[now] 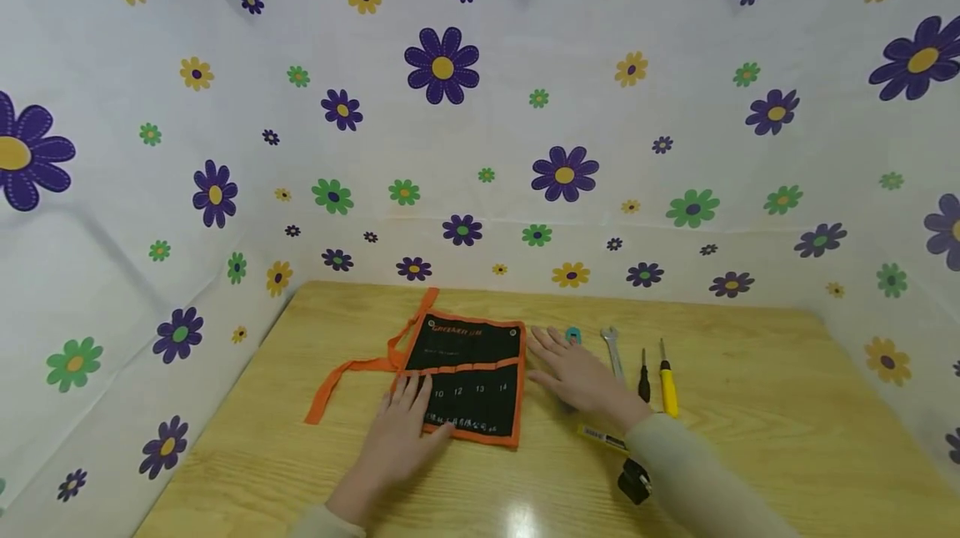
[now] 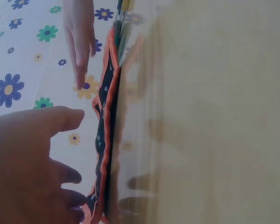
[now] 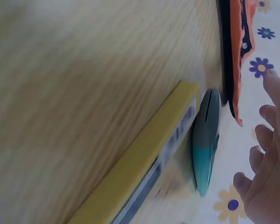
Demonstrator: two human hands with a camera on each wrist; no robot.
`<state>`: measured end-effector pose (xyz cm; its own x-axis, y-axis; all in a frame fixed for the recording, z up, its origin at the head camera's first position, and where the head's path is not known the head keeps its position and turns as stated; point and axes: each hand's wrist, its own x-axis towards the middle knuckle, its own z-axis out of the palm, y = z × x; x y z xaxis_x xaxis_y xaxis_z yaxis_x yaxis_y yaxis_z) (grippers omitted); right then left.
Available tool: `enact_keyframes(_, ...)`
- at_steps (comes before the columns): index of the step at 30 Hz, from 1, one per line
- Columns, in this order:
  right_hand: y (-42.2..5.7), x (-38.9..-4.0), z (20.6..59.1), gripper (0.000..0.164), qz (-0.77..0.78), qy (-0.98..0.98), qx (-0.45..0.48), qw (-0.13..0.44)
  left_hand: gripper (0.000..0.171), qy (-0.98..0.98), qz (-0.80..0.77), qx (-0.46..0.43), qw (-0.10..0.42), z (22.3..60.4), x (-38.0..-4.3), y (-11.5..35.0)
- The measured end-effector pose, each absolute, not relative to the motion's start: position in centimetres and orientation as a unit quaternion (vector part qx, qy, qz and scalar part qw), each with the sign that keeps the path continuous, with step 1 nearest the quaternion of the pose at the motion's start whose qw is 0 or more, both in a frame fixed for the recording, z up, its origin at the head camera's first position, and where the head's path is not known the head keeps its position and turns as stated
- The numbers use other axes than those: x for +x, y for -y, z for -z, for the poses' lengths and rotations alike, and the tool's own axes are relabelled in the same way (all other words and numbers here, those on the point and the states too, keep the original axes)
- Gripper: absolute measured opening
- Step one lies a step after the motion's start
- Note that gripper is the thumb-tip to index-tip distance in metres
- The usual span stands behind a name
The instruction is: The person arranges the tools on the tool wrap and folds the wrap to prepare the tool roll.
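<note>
While the head view shows the cloth pouch (image 1: 457,344) flat on the left half of the desk (image 1: 765,438), nr the far edge, only the R wrist cam shows the rounded, grey-and-teal tool (image 3: 205,135) fully, just beside a long, flat-sided yellow bar (image 3: 140,154) w/ barcode label. L hand (image 1: 397,434): fingers apart at pouch's left edge, contact unclear. R hand (image 1: 577,375): fingers apart, nr its right edge. Pouch fabric's black w/ orange trim, wavy in L wrist view. Wrench (image 1: 612,344): metal.
</note>
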<state>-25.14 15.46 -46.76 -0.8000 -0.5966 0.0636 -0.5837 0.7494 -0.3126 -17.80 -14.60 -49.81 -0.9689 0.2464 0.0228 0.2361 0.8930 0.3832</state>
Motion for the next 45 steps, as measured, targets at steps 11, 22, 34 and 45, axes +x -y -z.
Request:
enact_keyframes(11,-13.2,-26.6,47.9,0.059,0.131,-0.922,-0.350,0.105,0.086,-0.971,-0.207,0.116,0.039,50.6,-17.5,13.4)
enact_keyframes(22,-12.7,-26.7,47.7,0.060,0.122,-0.930,-0.321,0.130,0.086,-0.981,-0.162,0.093,0.042,50.4,-17.7,12.8)
enact_keyframes(34,-12.1,-26.2,47.9,0.060,0.078,-0.944,-0.296,0.123,0.092,-0.985,-0.128,0.105,0.037,52.1,-19.0,14.1)
enact_keyframes(45,-12.1,-24.9,47.4,0.060,0.077,-0.947,-0.292,0.112,0.082,-0.984,-0.145,0.092,0.042,50.8,-19.3,14.3)
